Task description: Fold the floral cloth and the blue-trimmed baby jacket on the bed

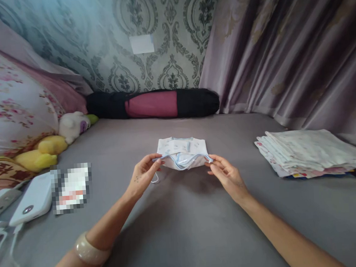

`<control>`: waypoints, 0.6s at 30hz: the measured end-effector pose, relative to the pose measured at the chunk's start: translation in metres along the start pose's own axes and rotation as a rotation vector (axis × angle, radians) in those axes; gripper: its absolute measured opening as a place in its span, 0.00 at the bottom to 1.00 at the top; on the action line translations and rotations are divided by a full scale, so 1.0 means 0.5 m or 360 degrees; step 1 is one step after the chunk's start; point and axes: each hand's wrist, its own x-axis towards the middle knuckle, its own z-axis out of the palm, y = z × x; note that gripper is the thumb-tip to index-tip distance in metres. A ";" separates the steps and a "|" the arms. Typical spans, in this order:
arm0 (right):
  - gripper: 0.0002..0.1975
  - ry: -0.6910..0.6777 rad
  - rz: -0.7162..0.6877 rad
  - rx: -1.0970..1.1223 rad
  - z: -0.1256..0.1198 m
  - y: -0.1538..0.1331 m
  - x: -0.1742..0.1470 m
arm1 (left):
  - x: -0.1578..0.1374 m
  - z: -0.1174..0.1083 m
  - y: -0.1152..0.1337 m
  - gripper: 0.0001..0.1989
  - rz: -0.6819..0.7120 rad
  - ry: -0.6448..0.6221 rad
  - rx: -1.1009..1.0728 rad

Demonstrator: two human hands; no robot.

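A small white baby garment (182, 147) with light-blue trim lies partly folded on the grey sheet, its near edge lifted. My left hand (144, 174) pinches the left corner of that edge between thumb and fingers. At the opposite corner, my right hand (228, 176) grips the trim with thumb and forefinger. The blue-edged border sags between the two hands. A thin white tie (155, 178) hangs below my left fingers onto the sheet. On my left forearm sits a pale bangle (90, 249).
A stack of folded cloths (313, 150) lies at the right. Leftward are a white power bank (34, 198) with a cable, a power strip (1, 202), a blurred-out item (73, 187) and plush toys (49, 146). A black-and-maroon roll (151, 104) rests against the wall.
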 end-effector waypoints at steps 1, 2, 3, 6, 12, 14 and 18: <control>0.23 -0.0018 -0.0047 -0.0018 0.002 0.006 0.003 | 0.003 0.003 -0.005 0.22 0.0041 -0.0016 0.0000; 0.23 -0.0036 -0.0096 -0.0048 0.004 0.013 0.006 | 0.007 0.005 -0.010 0.22 0.0083 -0.0031 0.0009; 0.23 -0.0055 -0.0150 -0.0095 0.005 0.021 0.009 | 0.010 0.007 -0.016 0.22 0.0129 -0.0040 0.0023; 0.25 -0.0101 -0.0336 -0.0317 0.008 0.041 0.017 | 0.023 0.010 -0.037 0.21 0.0258 -0.0078 0.0069; 0.31 -0.0170 -0.0651 -0.0867 0.009 0.059 0.039 | 0.056 0.006 -0.080 0.21 0.0427 -0.0121 0.0187; 0.32 -0.0185 -0.0727 -0.1005 0.009 0.061 0.048 | 0.066 0.005 -0.087 0.22 0.0490 -0.0114 0.0333; 0.33 -0.0206 -0.0810 -0.1186 0.013 0.071 0.069 | 0.084 0.008 -0.092 0.25 0.0499 -0.0113 0.0701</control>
